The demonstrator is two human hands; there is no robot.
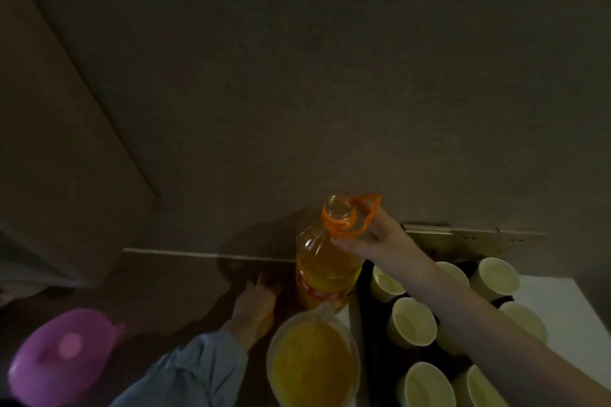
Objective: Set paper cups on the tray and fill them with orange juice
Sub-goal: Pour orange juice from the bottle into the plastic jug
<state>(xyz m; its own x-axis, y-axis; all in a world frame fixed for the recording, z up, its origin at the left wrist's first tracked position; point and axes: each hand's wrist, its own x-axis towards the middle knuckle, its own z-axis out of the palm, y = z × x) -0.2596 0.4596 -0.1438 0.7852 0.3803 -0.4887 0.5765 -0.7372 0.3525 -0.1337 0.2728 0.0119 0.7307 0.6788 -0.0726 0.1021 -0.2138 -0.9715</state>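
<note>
In dim light, a clear, uncapped bottle of orange juice (325,261) stands just left of the dark tray (367,314) of pale paper cups (413,320), the right hand (373,235) hooking its orange carry handle (360,215), the left hand (254,304) resting flat, fingers straight, left of the bottle.
</note>
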